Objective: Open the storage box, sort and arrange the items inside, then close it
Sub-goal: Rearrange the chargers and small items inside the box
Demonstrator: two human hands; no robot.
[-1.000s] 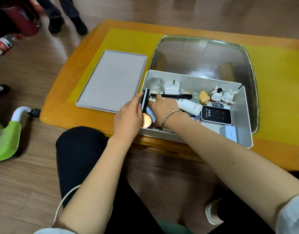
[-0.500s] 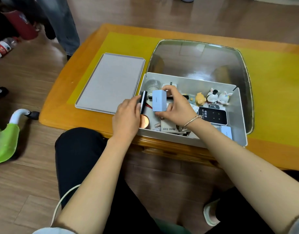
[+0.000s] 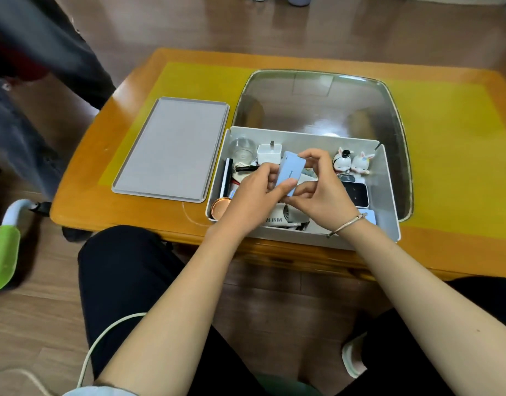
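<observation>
Blue case [image 3: 289, 177] now in both hands.

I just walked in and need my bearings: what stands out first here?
Both hands, left hand and right hand, hold a pale blue box over the open white storage box at the table's near edge. Its grey lid lies flat to the left; two rabbit figurines stand at its back right.

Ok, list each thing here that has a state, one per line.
Storage box: open, lid off.
Lid: flat on the table, left of the box.
Blue case: lifted over the box, held by both hands.
Left hand: gripping the case.
Right hand: pinching the case.
</observation>
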